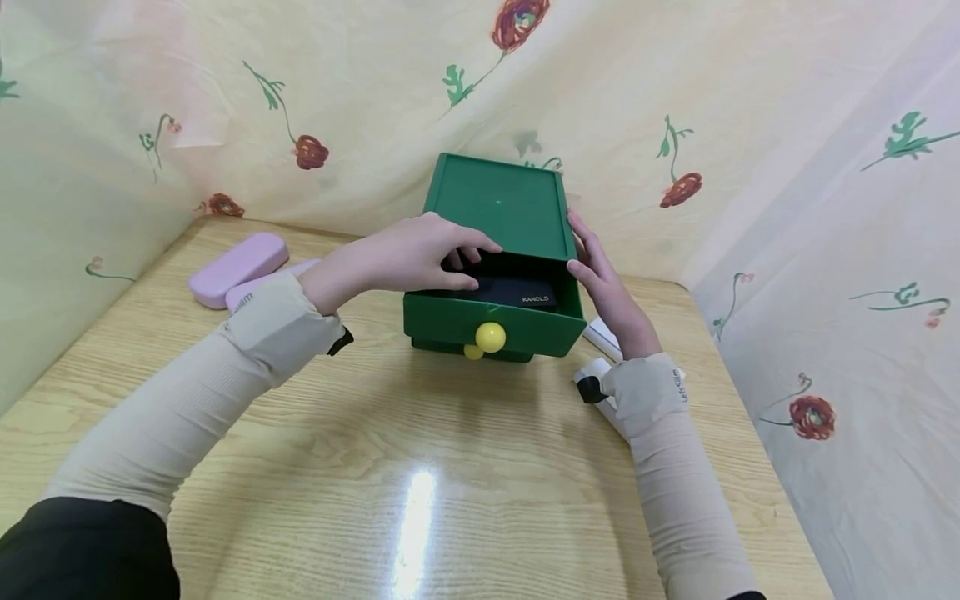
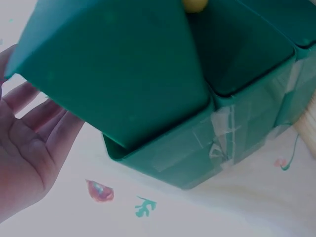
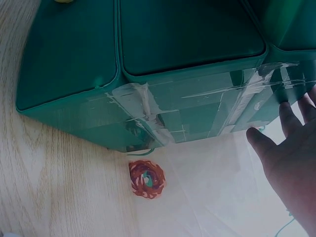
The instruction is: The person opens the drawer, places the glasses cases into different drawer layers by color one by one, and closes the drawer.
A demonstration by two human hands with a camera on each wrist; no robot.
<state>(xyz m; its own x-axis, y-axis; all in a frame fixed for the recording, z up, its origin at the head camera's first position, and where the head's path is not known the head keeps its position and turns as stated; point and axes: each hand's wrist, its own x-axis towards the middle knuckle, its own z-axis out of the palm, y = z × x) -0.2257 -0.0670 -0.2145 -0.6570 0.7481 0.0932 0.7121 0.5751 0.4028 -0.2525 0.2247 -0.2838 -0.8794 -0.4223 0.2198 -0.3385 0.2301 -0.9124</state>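
A green drawer unit [image 1: 498, 204] with yellow ball knobs stands on the table, its top drawer [image 1: 450, 318] pulled out. Inside that drawer lies a dark flat item [image 1: 517, 292] with "KANOLD" printed on it; its left part is hidden. My left hand [image 1: 427, 250] hovers at the drawer's left side, thumb and fingers apart over the opening. In the left wrist view its fingers [image 2: 66, 133] reach past the drawer's edge, and I see nothing in its grasp. My right hand [image 1: 607, 283] rests against the unit's right side, fingers spread. Clear tape [image 3: 187, 113] runs along the unit's side.
Two lilac cases [image 1: 238, 268] lie at the left, the nearer one partly behind my left forearm. White objects [image 1: 602, 337] lie right of the unit, partly under my right wrist. Flower-patterned cloth [image 1: 360, 100] hangs behind and at both sides of the table [image 1: 322, 492].
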